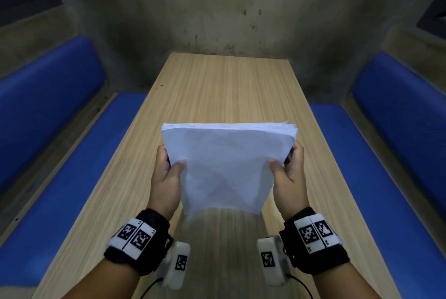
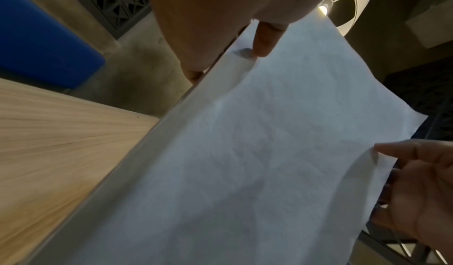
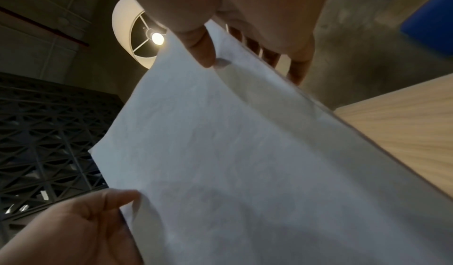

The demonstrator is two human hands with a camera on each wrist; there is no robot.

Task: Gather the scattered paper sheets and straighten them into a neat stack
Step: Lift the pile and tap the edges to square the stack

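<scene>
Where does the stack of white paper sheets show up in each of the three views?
Head: the stack of white paper sheets sits at centre, held between both hands above the light wooden table.
Left wrist: it fills the centre and lower right.
Right wrist: it fills the centre and lower right, too.
Shared landmark: the table, at left in the left wrist view, at right in the right wrist view.

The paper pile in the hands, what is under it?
Under the paper stack, held up by the left hand and right hand, lies the wooden table. Bare wood shows around it; the patch directly beneath is covered from view.
</scene>
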